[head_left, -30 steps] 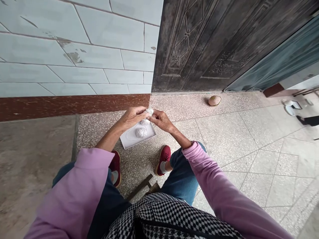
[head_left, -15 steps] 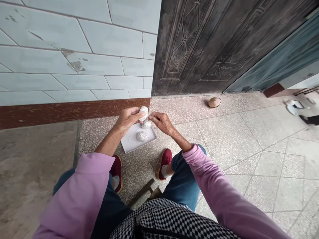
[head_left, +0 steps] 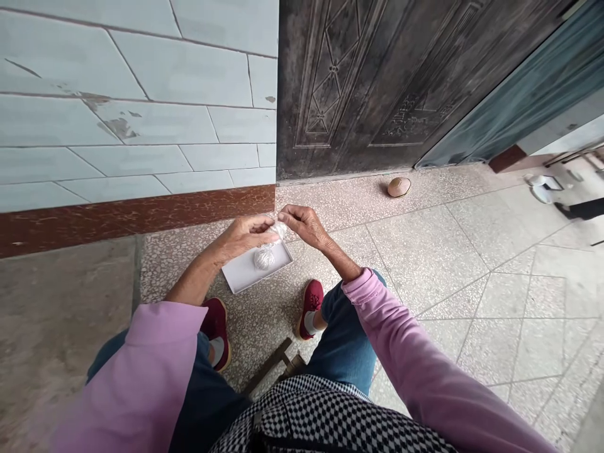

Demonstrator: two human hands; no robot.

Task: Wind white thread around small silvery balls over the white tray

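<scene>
My left hand (head_left: 245, 234) and my right hand (head_left: 302, 223) meet above a white tray (head_left: 238, 275) on the floor. Both are closed, fingertips pinched on a small whitish ball of thread (head_left: 278, 230) held between them. Most of that ball is hidden by my fingers. A second pale ball of thread (head_left: 263, 258) lies on the tray just below my hands. My pink sleeves, blue trousers and red shoes (head_left: 309, 306) fill the foreground.
A tiled wall (head_left: 141, 126) with a red-brown skirting stands to the left, a dark embossed metal door (head_left: 377, 82) behind. A small round tan object (head_left: 399, 186) lies by the door. A wooden stool leg (head_left: 271, 363) shows between my feet.
My hands have dropped a little closer to the tray. The held ball is more covered by my fingers, and only one ball now shows on the tray. The camera has shifted slightly.
</scene>
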